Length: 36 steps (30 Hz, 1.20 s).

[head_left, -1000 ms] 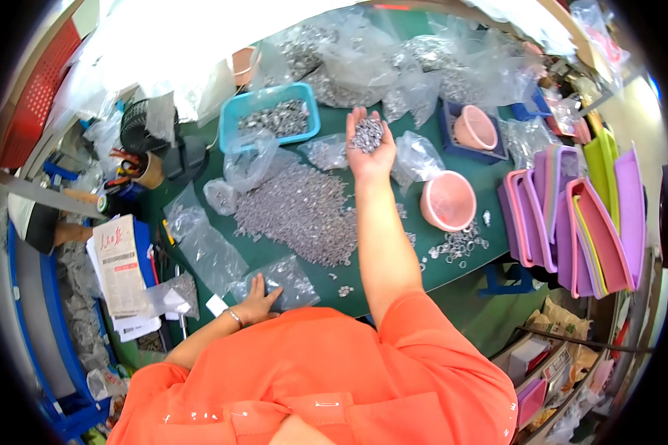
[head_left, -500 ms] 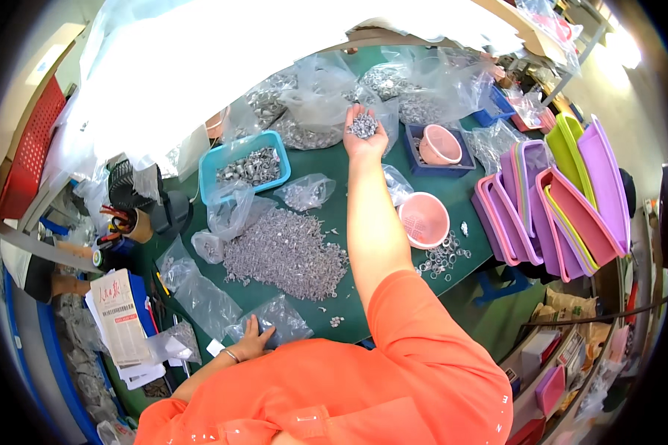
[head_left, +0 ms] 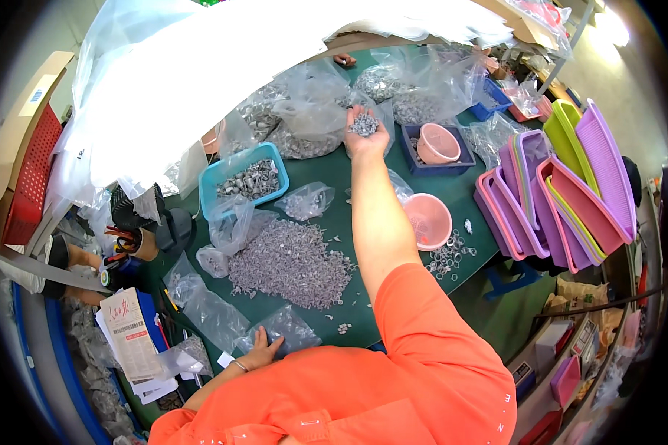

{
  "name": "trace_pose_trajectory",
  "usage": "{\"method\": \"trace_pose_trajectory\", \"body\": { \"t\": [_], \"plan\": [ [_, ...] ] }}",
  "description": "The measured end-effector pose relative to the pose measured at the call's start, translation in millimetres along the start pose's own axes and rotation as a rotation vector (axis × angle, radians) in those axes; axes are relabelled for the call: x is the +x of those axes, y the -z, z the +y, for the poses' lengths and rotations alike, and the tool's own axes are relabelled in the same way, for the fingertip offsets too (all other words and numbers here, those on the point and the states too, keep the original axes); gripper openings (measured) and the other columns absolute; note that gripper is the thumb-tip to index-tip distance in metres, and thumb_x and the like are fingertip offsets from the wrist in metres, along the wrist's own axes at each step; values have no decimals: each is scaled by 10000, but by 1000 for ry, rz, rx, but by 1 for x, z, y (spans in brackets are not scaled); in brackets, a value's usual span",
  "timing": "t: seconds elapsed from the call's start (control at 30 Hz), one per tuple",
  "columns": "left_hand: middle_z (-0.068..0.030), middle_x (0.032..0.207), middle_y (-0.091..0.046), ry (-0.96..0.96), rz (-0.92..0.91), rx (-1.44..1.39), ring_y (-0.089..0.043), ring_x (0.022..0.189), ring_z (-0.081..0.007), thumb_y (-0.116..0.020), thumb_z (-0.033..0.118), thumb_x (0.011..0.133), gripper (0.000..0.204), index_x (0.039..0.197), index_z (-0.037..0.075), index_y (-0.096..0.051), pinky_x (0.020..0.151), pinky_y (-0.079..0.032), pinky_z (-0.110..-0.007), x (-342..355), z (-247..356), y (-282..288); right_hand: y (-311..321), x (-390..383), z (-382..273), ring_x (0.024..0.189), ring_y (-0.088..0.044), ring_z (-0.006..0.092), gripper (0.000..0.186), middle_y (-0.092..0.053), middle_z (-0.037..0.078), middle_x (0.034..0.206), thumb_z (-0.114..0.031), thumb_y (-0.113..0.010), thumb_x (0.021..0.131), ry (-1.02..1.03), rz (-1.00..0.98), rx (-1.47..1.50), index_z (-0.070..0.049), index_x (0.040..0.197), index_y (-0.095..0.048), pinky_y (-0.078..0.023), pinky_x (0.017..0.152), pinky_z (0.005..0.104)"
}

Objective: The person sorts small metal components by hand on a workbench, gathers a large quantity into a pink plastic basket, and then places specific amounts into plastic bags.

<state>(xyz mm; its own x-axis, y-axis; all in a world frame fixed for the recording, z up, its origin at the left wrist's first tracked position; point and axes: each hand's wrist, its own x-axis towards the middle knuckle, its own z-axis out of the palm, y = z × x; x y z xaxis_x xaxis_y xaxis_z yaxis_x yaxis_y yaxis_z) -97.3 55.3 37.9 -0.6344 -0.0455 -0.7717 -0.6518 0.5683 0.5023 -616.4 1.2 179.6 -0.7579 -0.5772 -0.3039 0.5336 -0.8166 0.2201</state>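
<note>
Centre: table [head_left: 315, 169], green-topped, its right edge oblique. Lower right: floor [head_left: 467, 320], green, with a blue stool [head_left: 513, 280] partly beneath the table edge; beyond these, a shelf [head_left: 540, 397], pale, bearing boxes. Lower left: rack [head_left: 70, 371], blue-edged, with a grey panel. Upper left: wall [head_left: 41, 33], pale. Upper right: post [head_left: 580, 35], slender, slanting; beside it, a bright patch [head_left: 612, 28], lamp or reflection indistinguishable. Top: white expanse [head_left: 223, 59], overexposed, detail lost.
</note>
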Motion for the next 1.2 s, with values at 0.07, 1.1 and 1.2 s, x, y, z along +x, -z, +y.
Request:
{"method": "trace_pose_trajectory", "body": {
  "t": [0.07, 1.1, 1.2],
  "plan": [
    [-377, 1325, 184, 10, -5, -14, 115, 1250, -525, -579, 405, 800, 723, 1379, 172, -215, 1031, -148, -515, -2, 0, 1, -1, -5, 3, 1100, -472, 305, 362, -494, 167, 1165, -270, -303, 896, 10, 26, 7, -37, 1110, -478, -369, 946, 462],
    [-346, 1341, 201, 38, -12, -2, 129, 1270, -475, -584, 258, 816, 722, 1392, 149, -162, 1035, -150, -482, -18, 25, 15, 176, -126, 22, 937, -541, 320, 220, -572, 170, 973, -244, -449, 845, -244, 345, -307, -33, 877, -502, -433, 860, 482],
    [-340, 1343, 203, 47, -25, 17, 124, 1276, -464, -572, 254, 827, 709, 1393, 148, -158, 1038, -157, -475, -18, 29, 16, 188, -140, 24, 988, -520, 323, 177, -561, 171, 1042, -193, -451, 840, -351, 350, -469, -36, 903, -503, -370, 903, 495]
  ]
}}
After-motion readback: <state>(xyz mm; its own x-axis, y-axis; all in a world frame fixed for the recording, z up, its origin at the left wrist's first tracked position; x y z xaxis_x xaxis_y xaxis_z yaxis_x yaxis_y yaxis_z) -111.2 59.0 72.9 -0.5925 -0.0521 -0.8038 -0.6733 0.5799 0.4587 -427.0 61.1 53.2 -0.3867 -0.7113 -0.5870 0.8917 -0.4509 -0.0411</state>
